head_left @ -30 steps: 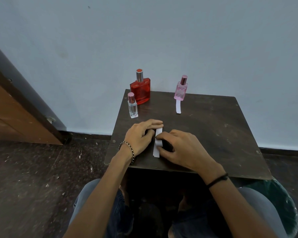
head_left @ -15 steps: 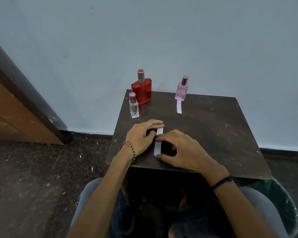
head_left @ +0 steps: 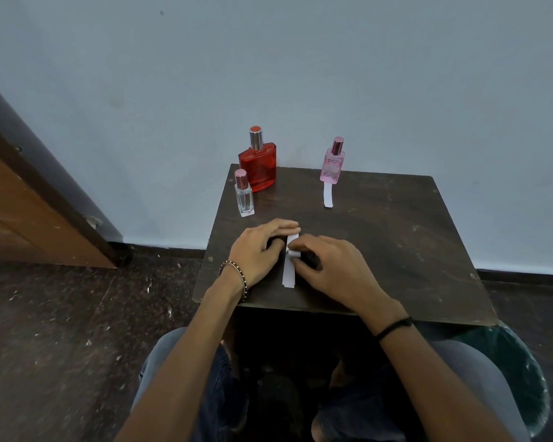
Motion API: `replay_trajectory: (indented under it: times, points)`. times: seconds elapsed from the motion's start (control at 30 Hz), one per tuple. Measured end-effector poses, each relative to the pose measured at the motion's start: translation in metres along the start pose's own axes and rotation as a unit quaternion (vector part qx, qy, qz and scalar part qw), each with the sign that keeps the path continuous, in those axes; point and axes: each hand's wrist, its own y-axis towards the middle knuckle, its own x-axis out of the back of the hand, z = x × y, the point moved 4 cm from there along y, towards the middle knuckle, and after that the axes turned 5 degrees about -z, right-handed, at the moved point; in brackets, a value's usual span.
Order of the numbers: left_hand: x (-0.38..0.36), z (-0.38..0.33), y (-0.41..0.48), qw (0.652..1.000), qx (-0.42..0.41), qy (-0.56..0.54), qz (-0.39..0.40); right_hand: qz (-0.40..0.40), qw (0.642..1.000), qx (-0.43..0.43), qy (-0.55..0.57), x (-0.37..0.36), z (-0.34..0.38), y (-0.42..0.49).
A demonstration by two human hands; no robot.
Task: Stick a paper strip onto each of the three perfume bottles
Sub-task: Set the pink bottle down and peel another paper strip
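Pinches narrow white paper strip (head_left: 289, 272) mid-length with right hand (head_left: 334, 267). Grips its far end with curled left hand (head_left: 258, 252).

Left hand: our left hand (head_left: 257, 250) lies palm down, fingers bent over the far end of the thin white paper strip (head_left: 289, 272), holding it.
Right hand: our right hand (head_left: 332, 269) pinches the strip's middle between thumb and forefinger.
Forearms: our left forearm (head_left: 189, 346) and right forearm (head_left: 428, 362) reach forward, converging.
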Motion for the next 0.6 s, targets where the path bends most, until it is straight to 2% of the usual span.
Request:
replay_trajectory:
  times: [0.17,0.33,0.43,0.6]
  points:
    - [-0.001,0.003,-0.002,1.000,-0.001,-0.001,0.012,-0.060,0.975,-0.117,0.181,0.010,-0.009,0.001]
    - [-0.004,0.004,-0.002,1.000,-0.022,0.019,-0.002,-0.047,0.943,-0.215,0.250,0.006,-0.021,0.003]
    - [-0.005,0.005,-0.002,0.998,-0.029,0.032,-0.035,-0.040,0.944,-0.215,0.246,0.005,-0.023,0.002]
    - [-0.004,0.004,-0.003,0.999,-0.018,0.026,-0.044,-0.023,0.974,-0.145,0.173,-0.003,-0.013,-0.001]
